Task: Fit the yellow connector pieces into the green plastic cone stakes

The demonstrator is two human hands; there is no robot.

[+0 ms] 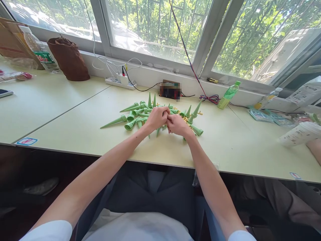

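Both my hands meet over a heap of green plastic cone spikes (130, 117) on the pale green table (75, 110). My left hand (156, 117) is curled closed, its fingers pressed against my right hand (177, 124), which is also closed. What they grip between them is hidden by the fingers; green pieces stick out just below. Small yellow parts (186, 118) lie among the cones to the right of my hands. Several cones stand upright behind my hands, others lie flat on the left.
A power strip (120, 82) with cables sits by the window sill, a brown bag (69, 58) and a bottle (41, 53) at the back left. A green bottle (228, 94) lies at the right. Another person's arm (314, 149) rests at the far right edge.
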